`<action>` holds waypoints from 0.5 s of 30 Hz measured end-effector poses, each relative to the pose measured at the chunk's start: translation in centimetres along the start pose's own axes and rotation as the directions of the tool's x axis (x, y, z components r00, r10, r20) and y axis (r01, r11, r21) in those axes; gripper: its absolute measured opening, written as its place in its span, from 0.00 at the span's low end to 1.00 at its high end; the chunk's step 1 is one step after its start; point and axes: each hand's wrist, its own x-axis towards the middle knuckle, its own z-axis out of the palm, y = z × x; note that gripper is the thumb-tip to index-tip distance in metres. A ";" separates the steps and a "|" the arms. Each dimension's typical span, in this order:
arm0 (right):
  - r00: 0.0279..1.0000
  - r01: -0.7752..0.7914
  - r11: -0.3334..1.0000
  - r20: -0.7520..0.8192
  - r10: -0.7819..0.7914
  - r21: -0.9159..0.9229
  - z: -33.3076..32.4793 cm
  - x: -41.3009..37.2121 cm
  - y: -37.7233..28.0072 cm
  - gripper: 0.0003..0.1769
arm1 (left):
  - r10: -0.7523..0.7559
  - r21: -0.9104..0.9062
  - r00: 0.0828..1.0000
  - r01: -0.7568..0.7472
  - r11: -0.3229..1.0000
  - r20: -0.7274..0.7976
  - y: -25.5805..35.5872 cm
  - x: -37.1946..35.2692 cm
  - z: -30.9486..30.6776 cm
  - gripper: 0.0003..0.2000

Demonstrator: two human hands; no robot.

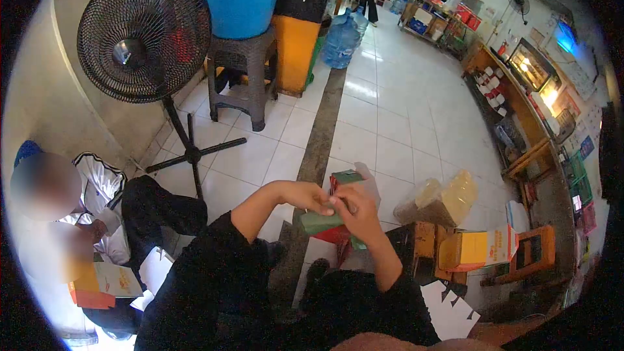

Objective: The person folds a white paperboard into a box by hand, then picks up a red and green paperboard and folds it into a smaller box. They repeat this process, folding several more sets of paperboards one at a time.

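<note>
**Green carton [318, 223]: two-hand hold**

I read the left hand [304, 195] and right hand [359, 211] as both clamped on the carton, held before the torso above the tiled floor [390, 123]. Opposed grips likely keep the thin card from flexing. Alongside, a seated person [104, 188] holds flat card.

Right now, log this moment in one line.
left hand: holds green box | right hand: holds same box | nearby: yellow box, fan, seated person
</note>
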 end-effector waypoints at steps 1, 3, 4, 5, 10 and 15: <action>0.994 0.061 0.992 -0.086 -0.070 -0.108 0.0 0.3 -0.3 0.14 | -0.027 0.001 1.000 0.027 1.000 -0.002 -0.4 0.4 0.0 0.21; 0.945 0.145 0.932 -0.232 -0.230 -0.331 -0.2 0.8 -1.2 0.16 | -0.027 -0.345 0.980 -0.044 0.937 -0.198 -1.1 1.4 0.1 0.19; 0.958 0.155 0.945 -0.191 -0.216 -0.288 -0.2 0.8 -1.7 0.18 | -0.053 -0.497 0.955 -0.103 0.862 -0.290 -1.5 1.8 0.1 0.19; 0.967 0.163 0.956 -0.150 -0.204 -0.243 -0.2 0.9 -2.2 0.19 | -0.076 -0.611 0.937 -0.159 0.775 -0.340 -0.8 1.8 0.2 0.18; 0.989 0.059 0.992 -0.128 -0.073 -0.107 0.6 0.9 -2.6 0.23 | -0.190 -0.865 0.913 -0.251 0.435 -0.360 -1.9 2.7 0.4 0.17; 0.943 -0.018 0.995 -0.328 0.049 0.096 0.5 -0.2 0.2 0.15 | -0.276 -0.839 0.804 -0.440 0.321 -0.527 -2.4 2.9 -0.7 0.15</action>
